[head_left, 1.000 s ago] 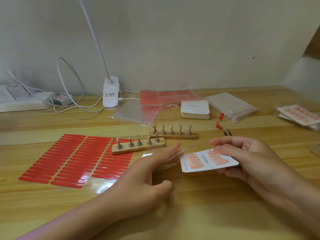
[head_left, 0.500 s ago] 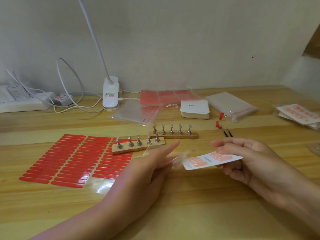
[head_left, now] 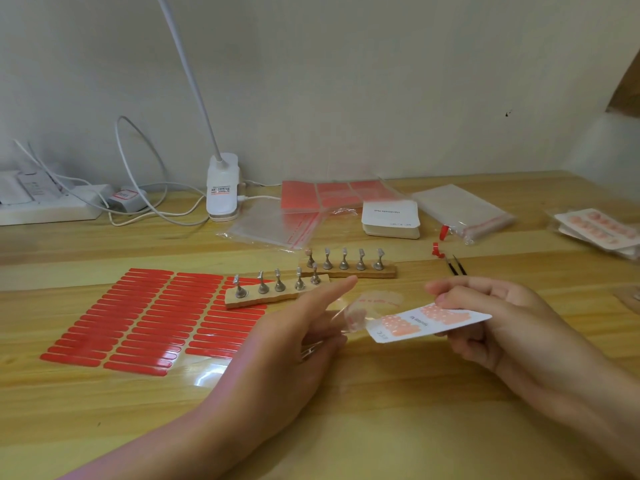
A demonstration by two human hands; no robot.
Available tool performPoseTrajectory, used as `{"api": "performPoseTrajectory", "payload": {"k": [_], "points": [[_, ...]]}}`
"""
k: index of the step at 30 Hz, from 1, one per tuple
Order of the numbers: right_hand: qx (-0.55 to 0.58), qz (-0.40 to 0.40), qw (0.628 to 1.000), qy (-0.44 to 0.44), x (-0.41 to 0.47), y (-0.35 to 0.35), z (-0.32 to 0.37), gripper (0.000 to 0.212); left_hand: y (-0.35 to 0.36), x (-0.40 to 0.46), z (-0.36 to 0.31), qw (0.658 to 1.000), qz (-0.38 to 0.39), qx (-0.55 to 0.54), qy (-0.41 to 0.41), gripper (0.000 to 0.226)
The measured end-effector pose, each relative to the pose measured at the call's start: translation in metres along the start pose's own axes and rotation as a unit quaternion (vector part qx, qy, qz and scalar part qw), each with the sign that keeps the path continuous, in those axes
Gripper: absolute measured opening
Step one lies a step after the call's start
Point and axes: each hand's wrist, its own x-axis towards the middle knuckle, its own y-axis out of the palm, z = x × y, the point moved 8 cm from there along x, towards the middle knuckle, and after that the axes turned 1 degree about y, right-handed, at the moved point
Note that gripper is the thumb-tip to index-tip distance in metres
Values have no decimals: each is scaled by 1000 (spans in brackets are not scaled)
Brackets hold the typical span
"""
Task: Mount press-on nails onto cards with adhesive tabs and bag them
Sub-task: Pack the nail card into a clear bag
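Above the tabletop (head_left: pixel 346 427), the right hand (head_left: pixel 512 327) pinches a card (head_left: pixel 429 322) of peach nails at its right end while the left hand (head_left: pixel 294 344) fingers grip a clear bag (head_left: pixel 372 308) at its left end

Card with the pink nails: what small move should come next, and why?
Probably slide the card leftward into the clear bag. The right hand has the card in its grip with the nails already mounted, and the left hand holds the bag right at the card's near corner, not yet over it.
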Motion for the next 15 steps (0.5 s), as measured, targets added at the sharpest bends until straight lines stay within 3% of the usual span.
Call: {"api": "performPoseTrajectory", "payload": {"k": [4, 8, 15], "points": [[12, 9, 1000, 15, 2, 1, -4, 14, 1, 0, -3, 1000, 6, -8, 4, 71], [30, 78, 996, 32, -1, 13, -8, 14, 0, 0, -2, 1000, 11, -24, -1, 70], [67, 170, 983, 29, -5, 25, -1, 32, -1, 2, 3, 997, 10, -78, -23, 67]]}}
